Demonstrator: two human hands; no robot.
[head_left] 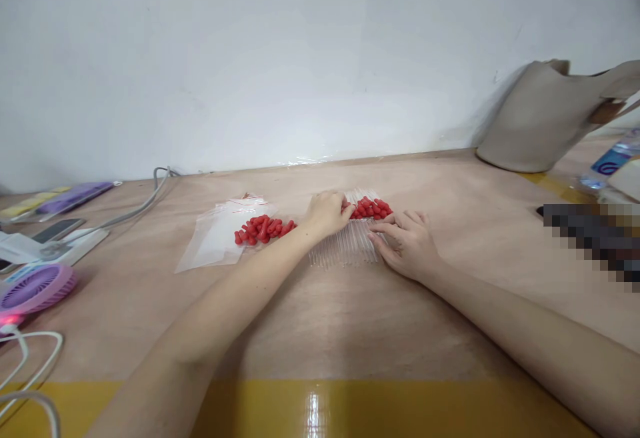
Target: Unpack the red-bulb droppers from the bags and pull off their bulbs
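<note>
A row of thin clear sticks (343, 245) lies side by side on the table. Small red rounded pieces (370, 209) are heaped across their upper part. My left hand (327, 213) is over the left end of this heap, fingers curled closed; red shows at the fingertips, but what they grip is hidden. At the right edge of the sticks, my right hand (407, 245) has its thumb and fingers apart, fingertips close to the sticks and the heap. A second pile of red pieces (264, 228) lies left of my left forearm, beside clear plastic bags (213, 238).
Leftward are a purple fan (37, 289), white cables (55, 351), a phone (57, 230) and a purple packet (75, 197). A beige bag (535, 118) leans at the back right, near a bottle (607, 163). The wall (310, 58) bounds the table behind.
</note>
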